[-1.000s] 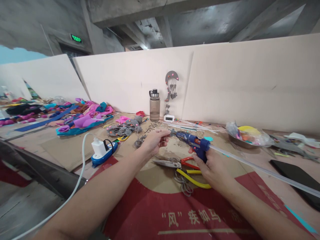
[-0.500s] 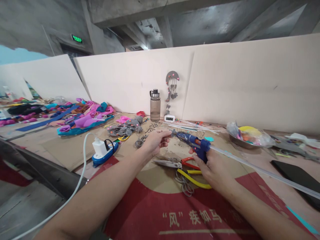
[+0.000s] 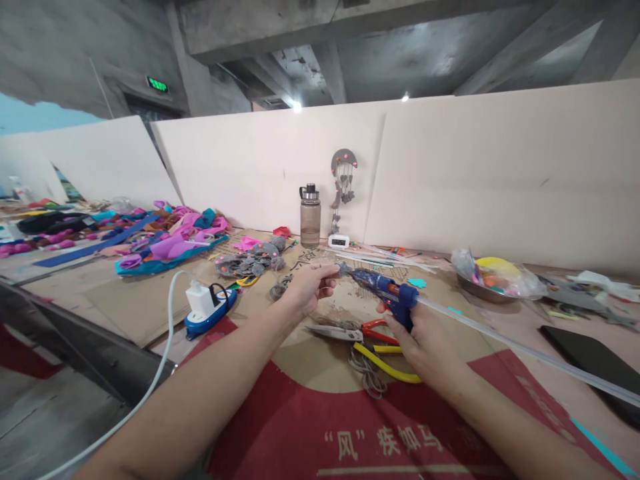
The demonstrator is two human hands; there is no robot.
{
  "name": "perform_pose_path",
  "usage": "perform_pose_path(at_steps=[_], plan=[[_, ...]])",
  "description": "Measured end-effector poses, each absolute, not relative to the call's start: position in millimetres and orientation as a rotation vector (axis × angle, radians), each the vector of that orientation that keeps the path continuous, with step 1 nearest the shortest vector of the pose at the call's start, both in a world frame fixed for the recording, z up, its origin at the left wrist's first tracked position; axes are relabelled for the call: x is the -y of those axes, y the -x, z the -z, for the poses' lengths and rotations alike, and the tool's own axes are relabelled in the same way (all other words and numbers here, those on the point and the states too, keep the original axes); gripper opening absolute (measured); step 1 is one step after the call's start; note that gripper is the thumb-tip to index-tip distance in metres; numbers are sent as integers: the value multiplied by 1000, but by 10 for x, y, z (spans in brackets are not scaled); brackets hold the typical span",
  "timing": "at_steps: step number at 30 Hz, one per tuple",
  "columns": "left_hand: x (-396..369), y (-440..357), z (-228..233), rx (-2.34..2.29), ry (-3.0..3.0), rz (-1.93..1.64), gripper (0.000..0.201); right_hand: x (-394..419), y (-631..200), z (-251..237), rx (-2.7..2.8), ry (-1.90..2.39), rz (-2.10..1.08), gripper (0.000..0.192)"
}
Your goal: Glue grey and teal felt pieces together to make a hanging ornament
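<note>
A small grey star-shaped felt piece (image 3: 343,269) is pinched between the thumb and fingers of my left hand (image 3: 314,285). My right hand (image 3: 417,337) is wrapped round the handle of a blue hot glue gun (image 3: 395,297), its nozzle pointing left at the felt piece. Whether the tip touches the felt I cannot tell. A long clear glue stick (image 3: 480,330) runs out of the gun's back to the right. Below the hands lie scissors with red handles (image 3: 345,331), yellow-handled pliers (image 3: 385,360) and a tangle of grey cord (image 3: 373,381).
A blue power strip (image 3: 213,313) with a white cable stands at left, beside grey felt pieces (image 3: 250,260). Behind are a water bottle (image 3: 311,217), a white clock (image 3: 339,241) and a hanging felt moon (image 3: 344,160). A metal bowl (image 3: 487,287) and black phone (image 3: 595,367) lie at right.
The glue gun's nozzle has drawn slightly right, away from the felt piece, which now shows more clearly. My left hand keeps its pinch. The whole view has shifted a little.
</note>
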State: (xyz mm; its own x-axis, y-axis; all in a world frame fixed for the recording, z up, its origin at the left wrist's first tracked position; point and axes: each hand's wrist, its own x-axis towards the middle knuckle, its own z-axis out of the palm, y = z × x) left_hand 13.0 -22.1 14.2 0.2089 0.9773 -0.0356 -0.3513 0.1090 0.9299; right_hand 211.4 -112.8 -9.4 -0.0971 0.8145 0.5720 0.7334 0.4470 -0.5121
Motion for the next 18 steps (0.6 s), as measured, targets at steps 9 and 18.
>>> perform_pose_path(at_steps=[9,18], plan=[[227,-143,-138,-825,-980,-1136,10,1118,-2112,114,1848,1300,-95,21],[215,-139,-124,-817,-982,-1134,10,1128,-2106,93,1863,1258,-128,19]])
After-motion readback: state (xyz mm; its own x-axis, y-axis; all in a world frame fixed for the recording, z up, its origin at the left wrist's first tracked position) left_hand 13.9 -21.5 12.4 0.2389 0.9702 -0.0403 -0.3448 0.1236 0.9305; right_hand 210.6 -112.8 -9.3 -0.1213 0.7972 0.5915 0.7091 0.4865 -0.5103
